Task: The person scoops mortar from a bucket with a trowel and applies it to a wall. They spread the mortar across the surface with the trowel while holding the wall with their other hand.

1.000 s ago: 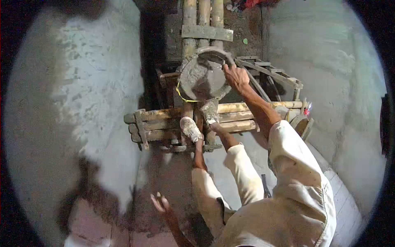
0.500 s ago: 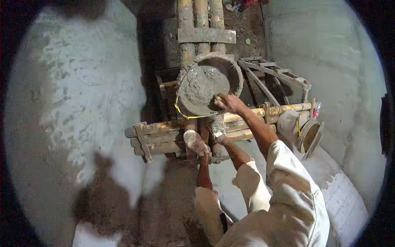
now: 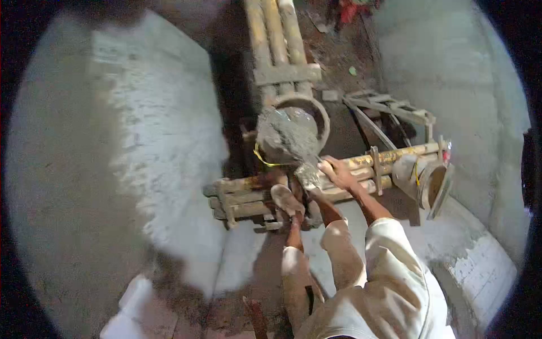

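Note:
My right hand is closed around the handle of a trowel, just beyond the near right rim of the bucket. A large heap of wet grey mortar lies over the blade and hides it. The heap covers part of the round bucket, which has more mortar inside and a yellow handle hanging at its near left side. Motion blurs the mortar's edges. My left hand is not in the picture.
My feet stand on a platform of bamboo poles. More poles run away under a wooden crosspiece. A second bucket lies tipped at right, near a wooden frame. Grey plastered walls rise on both sides.
My right hand has drawn back from inside the bucket to outside its near rim, bringing up mortar on the trowel. The whole view has shifted and tilted somewhat.

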### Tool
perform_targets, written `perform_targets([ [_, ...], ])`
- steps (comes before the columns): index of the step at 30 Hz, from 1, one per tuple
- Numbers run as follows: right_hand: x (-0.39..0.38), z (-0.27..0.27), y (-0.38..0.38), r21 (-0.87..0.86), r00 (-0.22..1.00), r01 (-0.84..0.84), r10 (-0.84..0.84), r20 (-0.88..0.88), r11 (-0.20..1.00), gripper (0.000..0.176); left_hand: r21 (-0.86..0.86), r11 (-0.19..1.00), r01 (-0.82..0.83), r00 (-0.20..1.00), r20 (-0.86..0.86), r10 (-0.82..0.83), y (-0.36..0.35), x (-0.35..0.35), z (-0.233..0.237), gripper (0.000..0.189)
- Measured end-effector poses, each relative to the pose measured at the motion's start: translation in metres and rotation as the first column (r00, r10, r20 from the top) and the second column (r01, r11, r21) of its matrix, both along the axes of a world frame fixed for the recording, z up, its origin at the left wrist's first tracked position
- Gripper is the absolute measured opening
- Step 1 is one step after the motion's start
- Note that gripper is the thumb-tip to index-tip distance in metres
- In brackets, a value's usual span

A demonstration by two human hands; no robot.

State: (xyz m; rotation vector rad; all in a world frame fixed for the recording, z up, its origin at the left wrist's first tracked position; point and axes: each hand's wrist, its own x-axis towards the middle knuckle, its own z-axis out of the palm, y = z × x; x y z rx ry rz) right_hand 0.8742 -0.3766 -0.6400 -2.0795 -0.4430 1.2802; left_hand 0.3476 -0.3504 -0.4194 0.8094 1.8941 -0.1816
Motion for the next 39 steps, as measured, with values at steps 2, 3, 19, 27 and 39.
perform_targets([
  [2, -0.011, 0.028, -0.014, 0.023, 0.981, -0.044, 0.039, 0.191, 0.999, 0.051, 0.015, 1.0, 0.027, 0.993, -0.114, -0.025, 0.009, -0.004, 0.017, 0.081],
  [3, -0.02, 0.034, -0.022, -0.006, 0.92, -0.086, 0.082, 0.383, 0.996, 0.051, -0.005, 0.999, 0.045, 0.971, -0.235, -0.045, 0.02, -0.008, 0.028, 0.082],
  [19, -0.101, 0.464, 0.158, 0.426, 0.826, 0.43, -0.158, -0.54, 0.796, 0.046, 0.476, -0.282, 0.833, 0.53, -0.539, 0.655, 0.251, -0.1, 0.59, 0.051],
  [27, -0.061, 0.632, 0.299, 0.726, 0.764, 0.643, -0.261, -0.59, 0.243, 0.037, 0.029, 0.145, 0.989, -0.125, -0.354, 0.927, 0.391, -0.14, 0.704, 0.056],
  [39, -0.07, 0.685, 0.634, 0.98, 0.278, -0.171, -0.949, 0.15, 0.104, 0.034, 0.06, -0.025, 0.998, 0.045, -0.361, 0.931, 0.39, -0.133, 0.706, 0.069],
])
